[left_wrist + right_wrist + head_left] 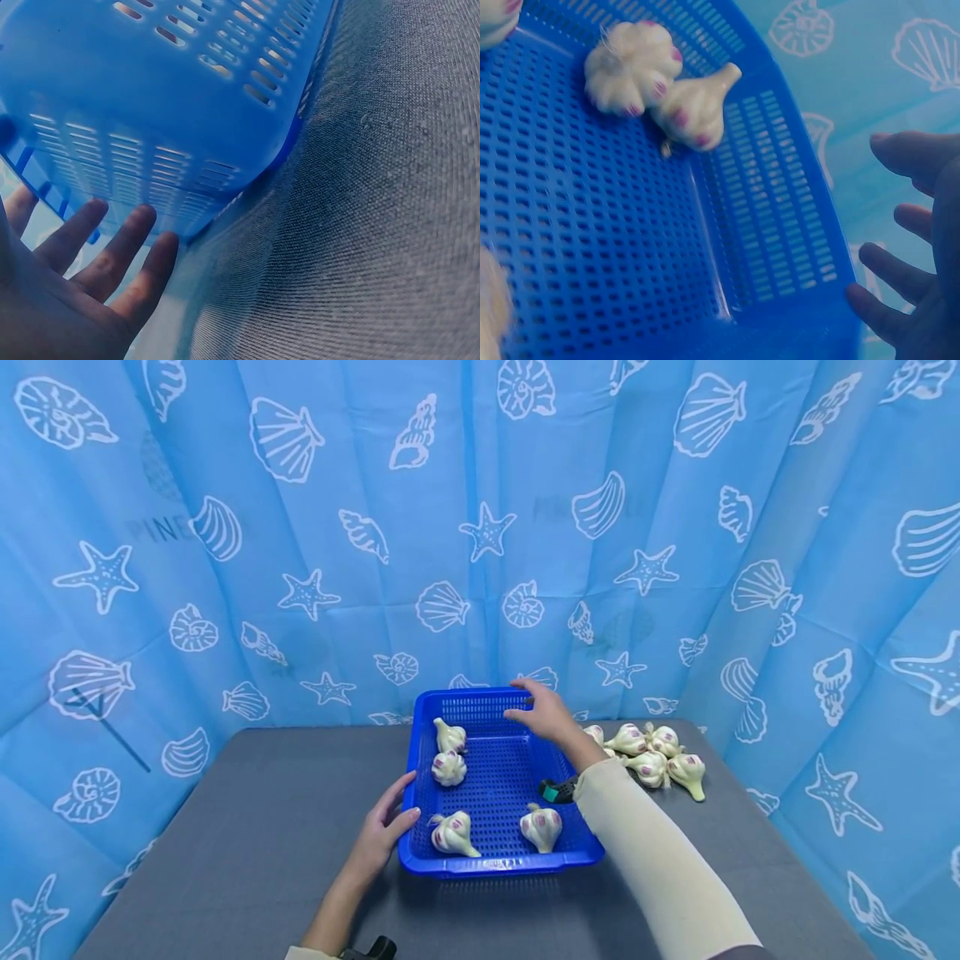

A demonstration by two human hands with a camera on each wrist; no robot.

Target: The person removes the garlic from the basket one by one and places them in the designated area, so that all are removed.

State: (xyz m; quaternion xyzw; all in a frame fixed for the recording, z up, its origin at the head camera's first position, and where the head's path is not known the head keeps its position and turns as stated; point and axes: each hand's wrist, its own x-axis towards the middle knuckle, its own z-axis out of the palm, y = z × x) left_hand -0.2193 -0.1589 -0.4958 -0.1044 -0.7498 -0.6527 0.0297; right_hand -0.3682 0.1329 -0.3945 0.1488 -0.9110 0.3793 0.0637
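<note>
A blue plastic basket with slotted walls stands on the table, holding several garlic bulbs. Two bulbs, one garlic bulb and another garlic bulb, lie together along its left side. Near the front are a garlic bulb at left and a garlic bulb at right. My left hand touches the basket's left side, its fingers spread along the outer wall in the left wrist view. My right hand is at the far right corner by the rim, fingers apart and holding nothing.
Several more garlic bulbs lie in a pile on the grey table, right of the basket and partly hidden by my right arm. A blue curtain with white shell prints hangs behind and along both sides.
</note>
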